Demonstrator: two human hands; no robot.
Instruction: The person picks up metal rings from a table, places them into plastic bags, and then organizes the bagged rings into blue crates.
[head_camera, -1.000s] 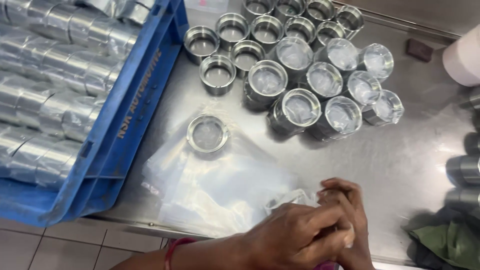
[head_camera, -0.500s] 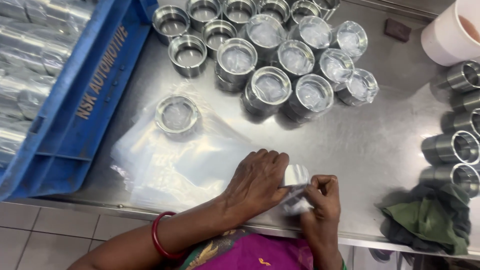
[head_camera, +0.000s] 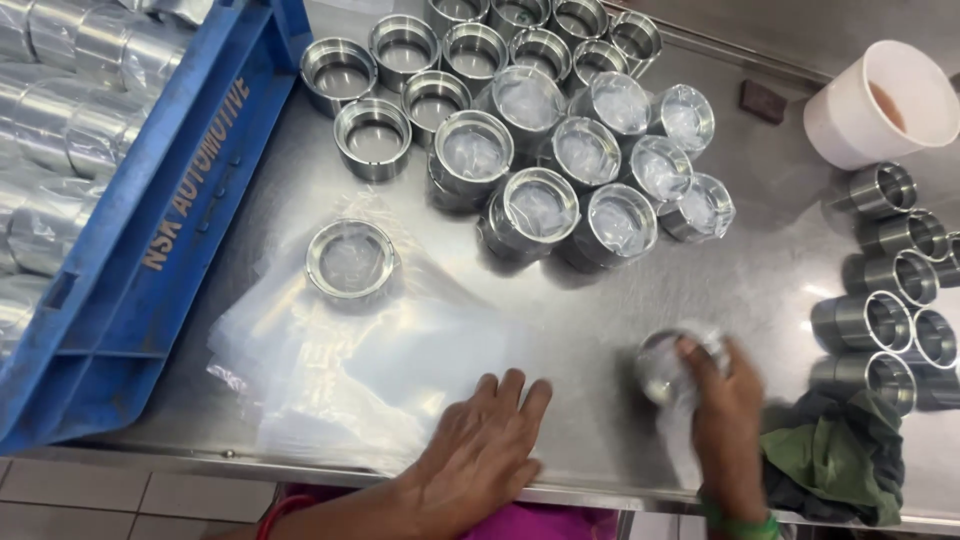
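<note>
My left hand (head_camera: 478, 450) lies flat with fingers apart on the steel table (head_camera: 560, 320), at the right edge of a stack of clear plastic bags (head_camera: 350, 370). My right hand (head_camera: 722, 405) grips a metal ring wrapped in a plastic bag (head_camera: 668, 368) and holds it low over the table, blurred by motion. One bare metal ring (head_camera: 350, 258) stands on the bag stack. Several wrapped rings (head_camera: 590, 180) cluster at the table's middle, with bare rings (head_camera: 420, 70) behind them.
A blue crate (head_camera: 190, 230) full of metal rings fills the left side. A white cup (head_camera: 880, 100) stands at the far right. More bare rings (head_camera: 890, 300) lie on their sides at the right edge, and a green cloth (head_camera: 835, 460) sits by my right wrist.
My hands have parted. The right hand has carried the wrapped ring to the right, and the left hand has dropped flat onto the table by the bags.
</note>
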